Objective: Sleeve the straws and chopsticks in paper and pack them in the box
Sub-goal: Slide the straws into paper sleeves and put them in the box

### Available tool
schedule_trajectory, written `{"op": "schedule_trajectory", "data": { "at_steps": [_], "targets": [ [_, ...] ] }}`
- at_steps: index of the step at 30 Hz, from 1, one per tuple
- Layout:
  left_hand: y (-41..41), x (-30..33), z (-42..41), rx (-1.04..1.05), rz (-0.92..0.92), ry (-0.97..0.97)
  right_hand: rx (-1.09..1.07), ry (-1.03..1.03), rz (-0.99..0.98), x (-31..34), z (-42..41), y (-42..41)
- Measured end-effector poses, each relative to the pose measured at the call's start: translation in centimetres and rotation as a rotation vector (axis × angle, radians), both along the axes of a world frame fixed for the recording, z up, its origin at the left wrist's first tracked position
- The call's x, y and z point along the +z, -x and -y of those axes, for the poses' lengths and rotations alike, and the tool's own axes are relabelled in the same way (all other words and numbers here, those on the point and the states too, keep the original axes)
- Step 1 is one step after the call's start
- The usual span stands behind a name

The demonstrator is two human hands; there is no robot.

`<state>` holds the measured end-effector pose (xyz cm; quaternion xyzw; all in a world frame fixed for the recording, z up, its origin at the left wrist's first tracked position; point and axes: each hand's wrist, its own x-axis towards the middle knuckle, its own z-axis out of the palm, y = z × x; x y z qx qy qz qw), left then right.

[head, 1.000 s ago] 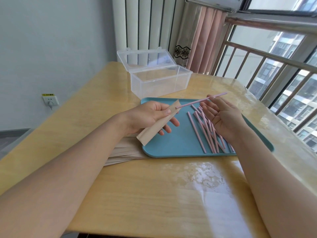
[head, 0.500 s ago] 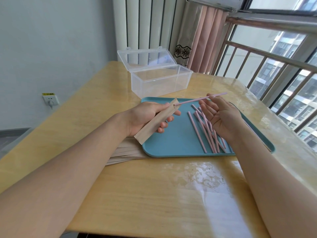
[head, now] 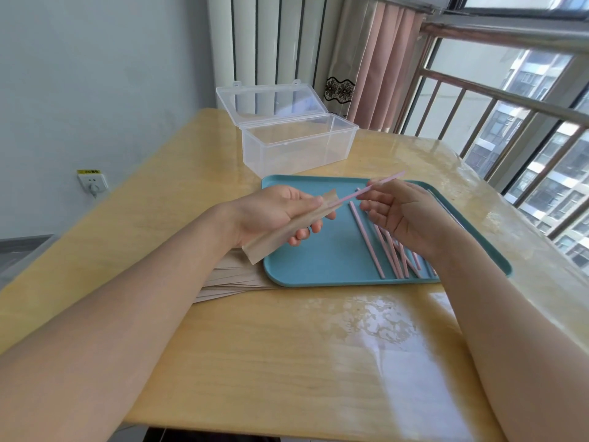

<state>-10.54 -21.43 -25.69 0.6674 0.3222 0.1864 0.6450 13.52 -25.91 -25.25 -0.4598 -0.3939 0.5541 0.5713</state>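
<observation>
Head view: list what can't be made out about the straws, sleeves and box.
- Straw tip: where the pink straw meets the paper sleeve, the left hand and the sleeve's mouth hide how far in it is.
- Loose straws on the teal tray: the right hand covers several, so no count.
- Sleeve stack: the left forearm hides most of it.
- Chopsticks: none identifiable.
- Clear box: looks empty, but its transparency leaves that uncertain.

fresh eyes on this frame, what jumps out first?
The two hands meeting over the teal tray: the left hand grips a brown paper sleeve, while the right hand pinches a pink straw with its tip at the sleeve's mouth. Behind them, a clear plastic box stands with its lid open.
</observation>
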Motion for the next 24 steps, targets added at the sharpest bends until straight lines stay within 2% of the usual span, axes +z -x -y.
{"op": "schedule_trajectory", "data": {
  "at_steps": [2,4,7,9,19,24],
  "targets": [
    [0.0,-0.1,0.1,-0.006,-0.053,-0.049,0.062,0.058,0.061,-0.2,0.1,0.2],
    [-0.1,-0.2,0.1,-0.003,-0.078,-0.064,0.031,0.062,0.053,-0.3,0.0,0.4],
    [-0.2,-0.2,0.1,0.007,-0.084,-0.05,-0.227,-0.041,0.028,-0.4,-0.3,-0.1],
    [-0.2,-0.2,0.1,0.015,-0.079,-0.05,-0.31,-0.086,0.054,-0.5,-0.5,-0.5],
    [-0.2,-0.5,-0.1,0.039,-0.058,-0.041,-0.077,-0.097,0.319,-1.4,-0.7,0.9],
    [-0.3,-0.5,-0.1,0.037,-0.061,-0.036,0.043,-0.053,0.33,-1.1,-0.3,0.9]
  ]
}}
